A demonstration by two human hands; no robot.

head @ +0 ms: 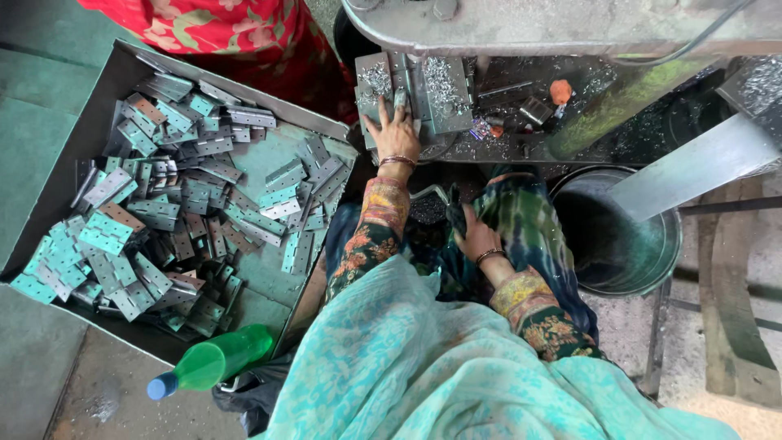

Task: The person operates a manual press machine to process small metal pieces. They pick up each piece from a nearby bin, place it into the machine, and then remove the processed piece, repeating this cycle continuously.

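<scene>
Steel hinge piece under the left hand (pixel 397 130) on the machine bed (pixel 505 122), right hand (pixel 476 241) down in the lap.

Left arm reaches straight forward, wrist bangled, palm down and fingers spread flat over a small metal piece (pixel 400 99) set between the two grey blocks (pixel 411 85) of the fixture; the fingertips cover most of that piece, so its shape is hard to make out. Right arm is bent close to the body, its hand resting on the green patterned cloth (pixel 529 220), fingers curled loosely; whether they pinch anything I cannot tell. Loose hinges (pixel 179 204) fill the metal tray (pixel 49 175) at the left, with a green bottle (pixel 216 360) beside it. Just right of the knees stands a dark bucket (pixel 619 236), partly hidden by a slanting metal chute (pixel 692 167).
</scene>
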